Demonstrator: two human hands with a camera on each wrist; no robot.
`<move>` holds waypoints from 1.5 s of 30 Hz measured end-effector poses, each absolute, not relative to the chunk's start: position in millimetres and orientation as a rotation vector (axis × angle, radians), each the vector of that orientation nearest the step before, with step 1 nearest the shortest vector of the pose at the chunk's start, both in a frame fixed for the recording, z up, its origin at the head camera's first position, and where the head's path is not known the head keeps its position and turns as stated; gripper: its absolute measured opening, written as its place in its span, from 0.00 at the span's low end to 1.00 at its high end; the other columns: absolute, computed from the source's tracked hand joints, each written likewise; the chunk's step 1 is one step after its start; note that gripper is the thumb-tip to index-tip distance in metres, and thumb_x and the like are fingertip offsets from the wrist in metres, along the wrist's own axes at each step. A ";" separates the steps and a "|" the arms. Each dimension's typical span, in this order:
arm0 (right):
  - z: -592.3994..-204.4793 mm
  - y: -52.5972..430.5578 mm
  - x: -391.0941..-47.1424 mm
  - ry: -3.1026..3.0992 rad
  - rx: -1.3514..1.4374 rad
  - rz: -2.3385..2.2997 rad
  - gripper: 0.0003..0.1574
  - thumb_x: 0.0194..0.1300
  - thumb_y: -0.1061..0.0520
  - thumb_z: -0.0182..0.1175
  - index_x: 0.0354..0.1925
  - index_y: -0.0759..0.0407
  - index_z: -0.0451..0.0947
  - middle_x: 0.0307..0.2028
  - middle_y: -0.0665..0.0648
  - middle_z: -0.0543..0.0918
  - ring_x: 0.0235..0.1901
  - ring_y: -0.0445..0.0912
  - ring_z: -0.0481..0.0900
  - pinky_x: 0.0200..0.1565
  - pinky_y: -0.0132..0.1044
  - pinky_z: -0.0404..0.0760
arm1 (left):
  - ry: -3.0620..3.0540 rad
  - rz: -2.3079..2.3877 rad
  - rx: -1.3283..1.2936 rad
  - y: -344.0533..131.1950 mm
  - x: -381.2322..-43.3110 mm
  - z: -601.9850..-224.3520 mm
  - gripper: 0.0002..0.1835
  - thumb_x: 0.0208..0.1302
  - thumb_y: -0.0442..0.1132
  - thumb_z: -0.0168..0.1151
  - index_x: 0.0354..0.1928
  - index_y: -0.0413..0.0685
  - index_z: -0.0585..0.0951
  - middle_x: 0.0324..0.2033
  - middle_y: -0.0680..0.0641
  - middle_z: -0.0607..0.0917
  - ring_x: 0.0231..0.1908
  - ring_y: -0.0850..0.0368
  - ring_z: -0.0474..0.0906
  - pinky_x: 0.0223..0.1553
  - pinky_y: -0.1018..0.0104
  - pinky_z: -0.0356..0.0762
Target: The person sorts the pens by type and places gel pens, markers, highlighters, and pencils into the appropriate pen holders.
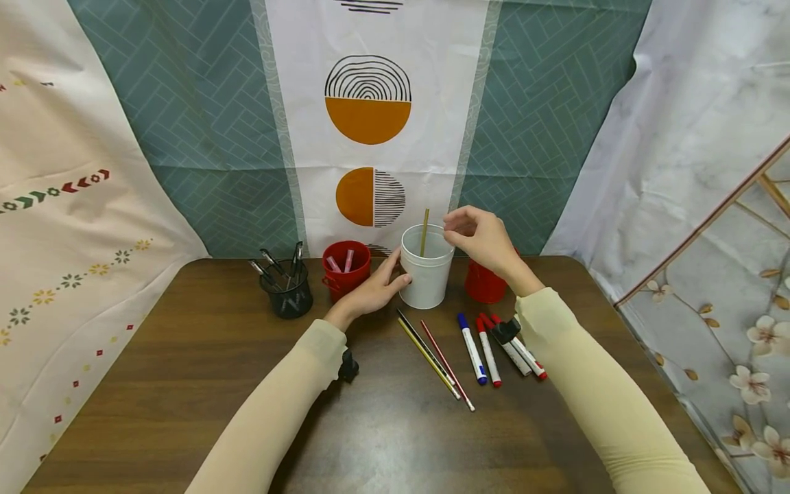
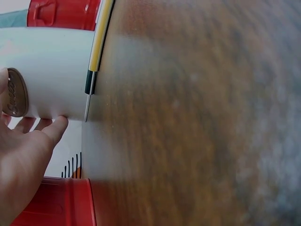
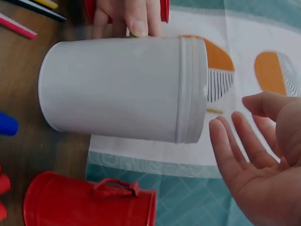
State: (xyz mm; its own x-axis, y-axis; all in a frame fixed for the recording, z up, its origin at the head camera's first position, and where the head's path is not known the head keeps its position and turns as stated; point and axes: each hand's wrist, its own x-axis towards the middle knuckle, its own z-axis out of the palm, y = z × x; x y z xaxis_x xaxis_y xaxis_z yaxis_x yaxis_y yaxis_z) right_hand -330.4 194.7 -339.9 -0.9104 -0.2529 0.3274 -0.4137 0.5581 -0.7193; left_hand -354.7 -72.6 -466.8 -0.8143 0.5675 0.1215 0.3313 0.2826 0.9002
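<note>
Resting against the side of the white bucket [image 1: 427, 278], the left hand [image 1: 375, 287] has its fingers fairly straight and spread wide, touching the wall, with the thumb toward the front. Near that thumb, the left wrist view shows a brown oval label [image 2: 15, 92]. Just right of the bucket's rim, the right hand [image 1: 481, 237] is raised, its fingers loosely bent and a modest gap between thumb and fingertips, with only air between them. One pencil [image 1: 424, 237] stands inside the bucket, to the left of the right fingertips, rising above the rim.

Beyond the left wrist sits a red pot [image 1: 343, 278] holding two pink sticks [image 1: 349, 261]; farther left of that hand is a black cup [image 1: 289, 296] of pens [image 1: 272, 261]. Another red pot stands behind and below the right hand. Nearer the body than the left hand, a yellow pencil [image 1: 429, 359], a black pencil and a red pencil [image 1: 447, 365] lie on the table [image 1: 185, 384]. Below the right hand lie a blue marker [image 1: 472, 350] and red markers [image 1: 488, 351], some partly hidden by the wrist.
</note>
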 end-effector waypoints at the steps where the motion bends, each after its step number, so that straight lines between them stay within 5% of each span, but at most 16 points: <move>1: -339.7 196.0 -325.7 -2.616 0.578 1.237 0.17 0.73 0.57 0.68 0.57 0.59 0.83 0.50 0.58 0.90 0.47 0.53 0.88 0.51 0.48 0.86 | 2.329 1.548 0.833 -72.8 -354.5 -466.5 0.46 0.82 0.53 0.55 0.87 0.63 0.37 0.85 0.51 0.45 0.83 0.47 0.50 0.80 0.48 0.56; 9: -348.1 199.2 -285.8 -2.687 0.760 1.009 0.15 0.67 0.64 0.72 0.52 0.63 0.86 0.42 0.58 0.90 0.38 0.51 0.90 0.46 0.49 0.88 | 2.334 1.546 0.840 -72.4 -353.6 -464.1 0.46 0.82 0.54 0.55 0.87 0.62 0.38 0.86 0.50 0.45 0.83 0.46 0.50 0.80 0.47 0.56; 21: -393.2 197.5 -240.7 -2.809 0.896 0.851 0.13 0.62 0.65 0.74 0.46 0.61 0.87 0.32 0.50 0.88 0.28 0.40 0.80 0.33 0.33 0.84 | 2.342 1.542 0.820 -72.5 -352.9 -464.1 0.46 0.82 0.53 0.55 0.87 0.62 0.38 0.86 0.50 0.45 0.82 0.46 0.52 0.80 0.47 0.55; 38: -438.5 167.3 -216.6 -2.954 0.962 0.681 0.12 0.61 0.64 0.75 0.44 0.63 0.88 0.25 0.47 0.77 0.26 0.39 0.71 0.28 0.31 0.74 | 2.351 1.520 0.798 -73.2 -354.5 -467.2 0.46 0.82 0.56 0.54 0.87 0.63 0.37 0.86 0.52 0.43 0.83 0.46 0.50 0.80 0.46 0.54; 45: -444.3 155.7 -212.4 -2.918 0.949 0.531 0.09 0.58 0.64 0.77 0.38 0.60 0.87 0.30 0.50 0.81 0.29 0.42 0.76 0.31 0.37 0.79 | 2.351 1.518 0.801 -73.6 -355.0 -467.7 0.46 0.83 0.55 0.54 0.87 0.62 0.37 0.85 0.51 0.45 0.83 0.48 0.50 0.80 0.49 0.55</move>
State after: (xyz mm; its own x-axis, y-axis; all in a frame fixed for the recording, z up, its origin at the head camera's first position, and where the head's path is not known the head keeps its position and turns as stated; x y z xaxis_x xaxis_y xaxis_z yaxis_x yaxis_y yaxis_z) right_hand -212.4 155.7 -444.3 -0.8140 -0.5662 0.1299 -0.5757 0.7563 -0.3108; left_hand -355.0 -73.6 -467.7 -0.8239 0.5581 0.0987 0.3194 0.3134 0.8943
